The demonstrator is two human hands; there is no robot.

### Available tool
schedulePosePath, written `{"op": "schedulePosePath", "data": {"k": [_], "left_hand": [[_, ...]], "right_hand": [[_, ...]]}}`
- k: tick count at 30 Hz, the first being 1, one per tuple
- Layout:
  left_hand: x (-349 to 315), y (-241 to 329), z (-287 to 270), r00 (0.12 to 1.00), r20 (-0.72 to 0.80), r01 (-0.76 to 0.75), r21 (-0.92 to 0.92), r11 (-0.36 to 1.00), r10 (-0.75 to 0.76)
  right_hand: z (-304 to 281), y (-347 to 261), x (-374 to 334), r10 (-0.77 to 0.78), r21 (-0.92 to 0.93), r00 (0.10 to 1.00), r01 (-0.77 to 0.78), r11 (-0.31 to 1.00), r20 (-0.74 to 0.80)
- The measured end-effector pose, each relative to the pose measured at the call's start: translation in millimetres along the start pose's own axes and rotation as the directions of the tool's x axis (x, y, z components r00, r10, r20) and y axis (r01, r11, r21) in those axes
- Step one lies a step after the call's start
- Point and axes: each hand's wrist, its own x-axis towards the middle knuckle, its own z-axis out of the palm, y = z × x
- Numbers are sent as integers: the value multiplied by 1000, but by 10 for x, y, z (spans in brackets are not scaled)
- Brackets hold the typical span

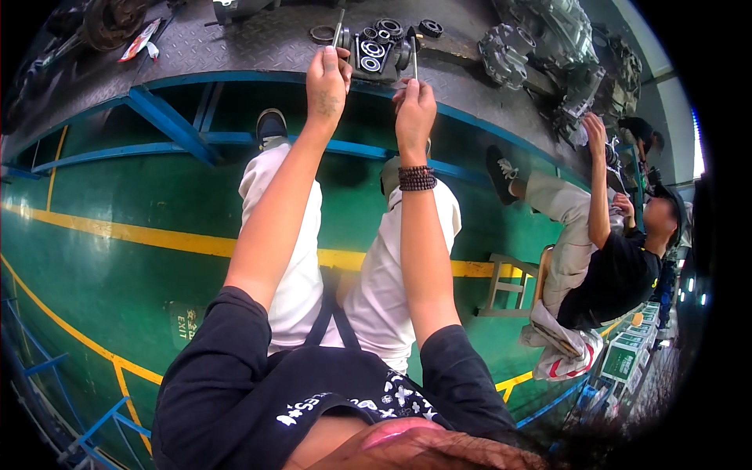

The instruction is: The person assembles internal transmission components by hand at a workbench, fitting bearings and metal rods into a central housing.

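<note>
My left hand (327, 84) is closed around a thin metal rod (338, 30) that points up and away. In my right hand (415, 110), pinched between the fingers, is another slim metal rod (415, 66). Whether either rod is a screwdriver or a pry bar is too small to tell. Between the two hands, at the bench's near edge, sits a metal part with round bearings (370, 56). A dark gear-like disc (403, 56) stands beside it, close to the right rod's tip. Several rings (388, 30) lie just behind.
The steel bench (235, 48) has a blue frame (160, 117). A loose ring (430, 28) and gearbox housings (507, 55) lie to the right. A packet (141, 41) lies left. A co-worker (619, 258) sits at right, beside a stool (505, 286).
</note>
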Motion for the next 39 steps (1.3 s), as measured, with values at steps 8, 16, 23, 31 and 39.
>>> {"op": "schedulePosePath", "data": {"k": [8,16,23,31,39], "left_hand": [[-30,-6,15,1000,-12,12,34,999,-11],[1,-115,-11,980,-16,197,158,968,-197],[-43,-27,51,998,5,-68,310,948,70],[-81,47,138,978,-25,-204,100,974,207],[-21,-65,65,984,-160,-19,351,936,80]], "right_hand": [[-45,-15,-20,-10,27,1000,10,1000,-23],[-9,-29,-64,58,-16,998,-58,998,-4],[-43,-48,-124,76,-47,997,-75,996,19],[-48,-68,-126,61,3,997,-61,998,-41],[-27,-137,-102,21,59,997,-16,998,-78]]}}
